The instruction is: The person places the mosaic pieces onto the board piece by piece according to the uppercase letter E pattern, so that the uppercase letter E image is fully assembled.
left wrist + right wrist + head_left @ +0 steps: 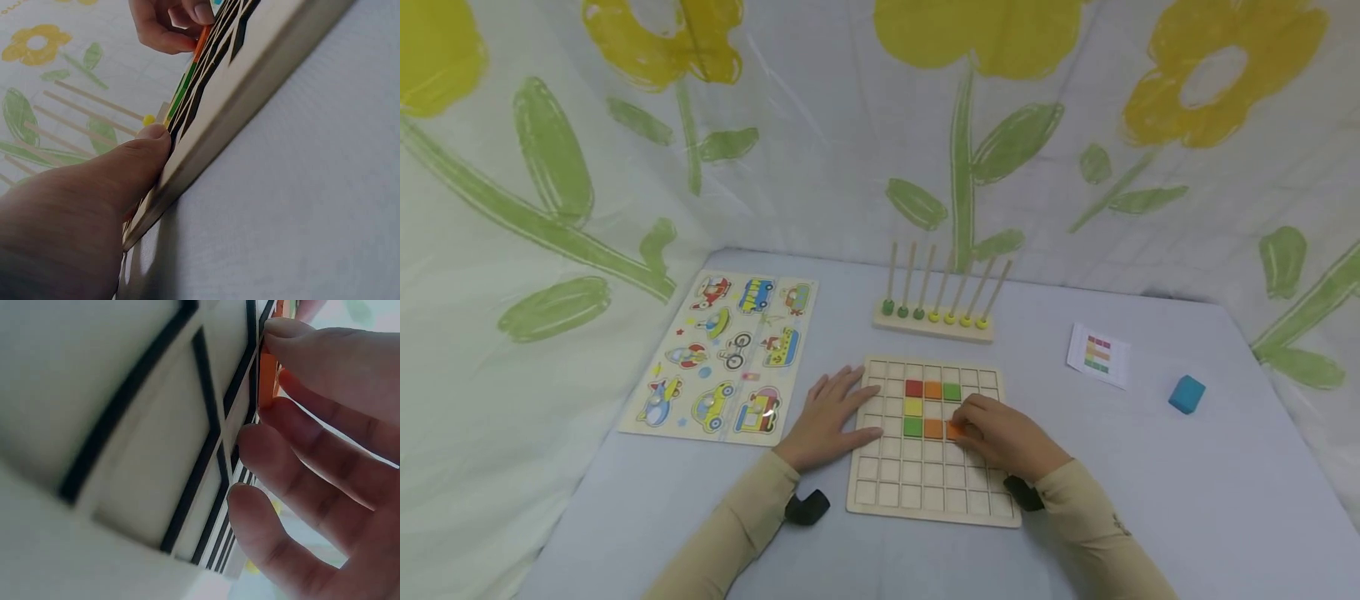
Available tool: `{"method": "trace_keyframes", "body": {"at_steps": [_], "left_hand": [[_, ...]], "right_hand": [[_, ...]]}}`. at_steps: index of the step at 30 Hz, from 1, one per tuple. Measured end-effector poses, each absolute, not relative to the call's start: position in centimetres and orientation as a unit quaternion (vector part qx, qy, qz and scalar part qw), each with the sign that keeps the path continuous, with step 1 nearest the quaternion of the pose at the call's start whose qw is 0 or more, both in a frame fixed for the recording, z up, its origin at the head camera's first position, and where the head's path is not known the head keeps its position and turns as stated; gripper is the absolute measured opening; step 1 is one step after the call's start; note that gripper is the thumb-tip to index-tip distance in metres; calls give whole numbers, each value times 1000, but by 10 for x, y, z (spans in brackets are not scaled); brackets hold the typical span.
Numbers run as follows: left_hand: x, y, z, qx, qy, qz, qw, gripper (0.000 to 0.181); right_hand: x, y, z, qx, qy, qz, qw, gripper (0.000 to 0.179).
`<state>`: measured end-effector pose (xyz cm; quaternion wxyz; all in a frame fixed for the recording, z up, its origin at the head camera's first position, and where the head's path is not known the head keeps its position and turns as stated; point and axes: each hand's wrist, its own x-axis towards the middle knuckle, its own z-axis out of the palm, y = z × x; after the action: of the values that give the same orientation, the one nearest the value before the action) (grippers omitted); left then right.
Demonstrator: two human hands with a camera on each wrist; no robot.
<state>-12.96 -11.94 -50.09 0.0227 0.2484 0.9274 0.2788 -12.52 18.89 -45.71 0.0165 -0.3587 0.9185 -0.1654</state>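
Observation:
A wooden grid board lies on the table with coloured square tiles in some of its cells. Its upper row of tiles runs from a red tile through an orange one to a green tile. Below the red one sit a yellow tile and another green tile. My right hand pinches an orange tile between thumb and fingers, right at the cell beside another orange tile. With fingers spread, my left hand rests on the board's left edge.
A picture puzzle board lies at the left. Behind the grid stands a wooden peg rack with green and yellow beads. To the right are a pattern card and a blue block. A flowered curtain hangs behind the table.

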Motion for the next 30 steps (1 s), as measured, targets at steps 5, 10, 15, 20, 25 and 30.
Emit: {"method": "trace_keyframes", "body": {"at_steps": [5,10,15,20,25,30], "left_hand": [[-130,-119,-500,247,928,278,26,66],[-130,-119,-500,246,928,278,26,67],[-130,-119,-500,247,928,278,22,66],[-130,-119,-501,249,928,276,19,65],[-130,-118,-501,250,927,280,19,65],[-129,-119,-501,256,924,284,7,65]], "right_hand": [[-126,187,-456,-368,915,-163,18,19],[-126,186,-455,-369,915,-160,17,19],[-125,185,-455,-373,914,-162,15,19],[-124,188,-454,-363,919,-151,15,22],[-116,206,-446,-317,939,-128,20,23],[-97,241,-434,-245,959,-142,25,30]]}}
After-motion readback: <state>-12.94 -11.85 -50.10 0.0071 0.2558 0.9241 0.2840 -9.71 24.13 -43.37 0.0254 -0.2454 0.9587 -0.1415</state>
